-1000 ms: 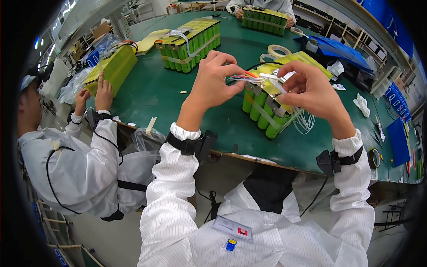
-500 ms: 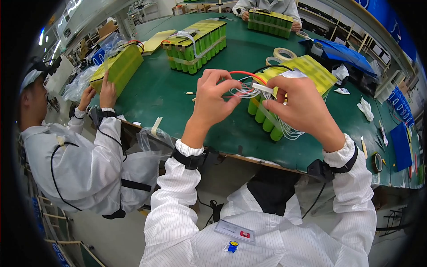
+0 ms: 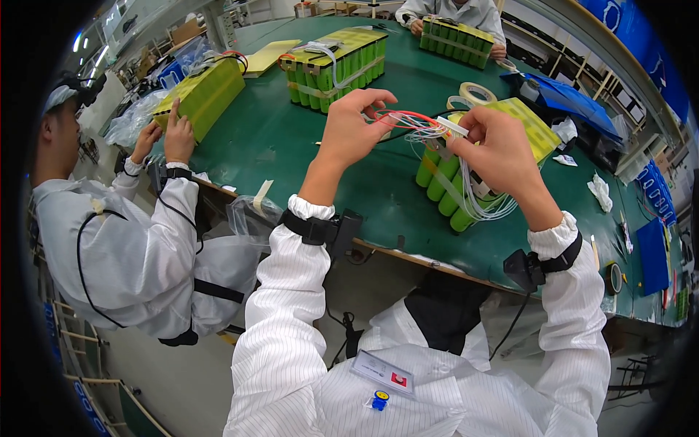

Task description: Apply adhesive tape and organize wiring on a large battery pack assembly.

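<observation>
My right hand (image 3: pixel 499 149) pinches a white wire connector (image 3: pixel 453 127) above a battery pack (image 3: pixel 528 120) of green cylindrical cells with a yellow top. From the connector, a bundle of thin white and red wires (image 3: pixel 413 127) runs left to my left hand (image 3: pixel 353 131). The thumb and curled fingers of that hand close on the bundle's left end; the exact grip is partly hidden. More white wires (image 3: pixel 486 207) hang in a loop down the pack's near side. A black cable and a thicker red one pass behind the bundle.
Another green battery pack (image 3: pixel 335 65) stands farther back on the green table (image 3: pixel 291 164). At left, a co-worker touches a yellow-sided pack (image 3: pixel 200 98); another person holds a pack (image 3: pixel 457 42) at the far side. Tape rolls (image 3: pixel 477 93), blue sheeting (image 3: pixel 571 102) and crumpled paper (image 3: pixel 600 192) lie around.
Both hands have moved slightly up the picture, the right one also to the right. The connector has shifted right and up, with the wires stretched more between the hands. The view has shifted slightly.
</observation>
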Available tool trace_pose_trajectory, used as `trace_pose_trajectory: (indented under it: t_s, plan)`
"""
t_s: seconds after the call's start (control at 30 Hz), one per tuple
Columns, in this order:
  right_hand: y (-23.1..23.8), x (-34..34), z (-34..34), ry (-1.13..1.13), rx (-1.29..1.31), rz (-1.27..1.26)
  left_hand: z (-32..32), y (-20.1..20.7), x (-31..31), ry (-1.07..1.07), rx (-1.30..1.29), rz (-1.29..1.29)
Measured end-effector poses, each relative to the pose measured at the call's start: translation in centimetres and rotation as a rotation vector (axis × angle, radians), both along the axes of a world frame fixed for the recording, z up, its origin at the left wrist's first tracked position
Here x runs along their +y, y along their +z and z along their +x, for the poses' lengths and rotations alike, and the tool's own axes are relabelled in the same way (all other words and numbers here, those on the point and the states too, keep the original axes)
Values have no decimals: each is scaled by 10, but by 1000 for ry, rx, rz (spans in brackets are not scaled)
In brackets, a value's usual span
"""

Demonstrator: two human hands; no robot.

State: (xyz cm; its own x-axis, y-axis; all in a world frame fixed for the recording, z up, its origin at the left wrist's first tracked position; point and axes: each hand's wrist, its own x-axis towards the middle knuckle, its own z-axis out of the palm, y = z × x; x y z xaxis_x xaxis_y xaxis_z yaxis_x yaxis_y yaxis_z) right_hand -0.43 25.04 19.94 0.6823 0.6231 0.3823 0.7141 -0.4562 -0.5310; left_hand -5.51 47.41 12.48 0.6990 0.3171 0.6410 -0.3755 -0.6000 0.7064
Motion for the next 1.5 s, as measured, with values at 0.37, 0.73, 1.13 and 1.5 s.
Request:
trace_pose_trajectory:
  t_s: [0.37,0.73,1.13,1.5]
  plan:
    - [2,-5,6,14,122,58,-25,-2,16,-592,216,-187]
    - [8,-4,-18,234,99,-52,27,-29,53,-32,-75,614]
    - [-40,2,-74,364,-335,-339,-68,57,-4,-317,153,-27]
    - [9,1,-12,510,29,186,-65,50,-41,-421,-198,36]
